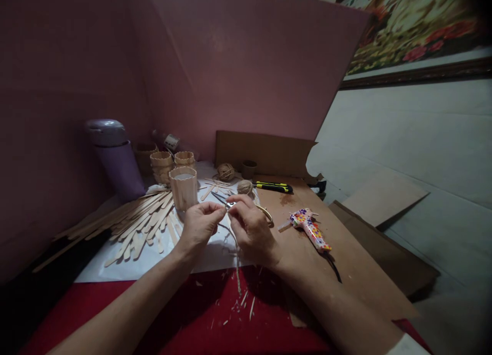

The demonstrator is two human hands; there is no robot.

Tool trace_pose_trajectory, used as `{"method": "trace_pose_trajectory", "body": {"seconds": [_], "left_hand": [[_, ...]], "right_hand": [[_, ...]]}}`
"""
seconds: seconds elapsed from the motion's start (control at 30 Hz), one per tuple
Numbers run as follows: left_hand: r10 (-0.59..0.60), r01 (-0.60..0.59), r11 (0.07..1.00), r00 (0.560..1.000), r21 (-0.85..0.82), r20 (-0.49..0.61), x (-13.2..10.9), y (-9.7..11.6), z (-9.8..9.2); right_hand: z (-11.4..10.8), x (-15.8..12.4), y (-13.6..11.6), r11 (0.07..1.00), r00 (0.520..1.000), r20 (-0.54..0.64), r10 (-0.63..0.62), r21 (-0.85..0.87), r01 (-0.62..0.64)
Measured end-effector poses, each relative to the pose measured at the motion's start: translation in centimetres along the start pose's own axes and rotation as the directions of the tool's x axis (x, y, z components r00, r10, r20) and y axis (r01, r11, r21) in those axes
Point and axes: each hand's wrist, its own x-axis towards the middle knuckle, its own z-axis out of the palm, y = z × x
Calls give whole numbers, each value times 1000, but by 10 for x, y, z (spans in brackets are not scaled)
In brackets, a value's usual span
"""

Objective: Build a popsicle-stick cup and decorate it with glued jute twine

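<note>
My left hand [202,221] and my right hand [249,224] meet over the white paper, fingertips pinched together on a strand of twine. A length of the twine [238,279], which looks braided, hangs below my right hand over the red cloth. Behind my hands lies a pair of scissors, its blades [219,197] pointing left and a gold handle [266,215] showing right of my right hand. A cup covered with wooden sticks [183,188] stands upright just beyond my left hand. Two balls of twine [245,187] [225,172] sit farther back.
Many loose wooden craft sticks [144,227] fan out at left, near a purple tumbler [121,165]. Smaller stick-covered cups [161,165] stand behind. On the cardboard [346,263] at right lie a flowered glue gun [310,229] and a yellow-black utility knife [273,187].
</note>
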Motion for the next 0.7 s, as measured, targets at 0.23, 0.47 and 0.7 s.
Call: {"method": "trace_pose_trajectory", "body": {"seconds": [0.23, 0.47, 0.7], "left_hand": [[-6, 5, 1000, 1000, 10, 22, 0, 0, 0], [-17, 18, 999, 1000, -46, 14, -2, -2, 1], [-17, 22, 998, 997, -60, 70, -4, -4, 1]], "right_hand": [[0, 0, 0, 992, 993, -8, 120, -34, -120], [0, -2, -2, 993, 1000, 7, 28, -115, -27], [0, 5, -6, 865, 914, 39, 404, 308, -396]]}}
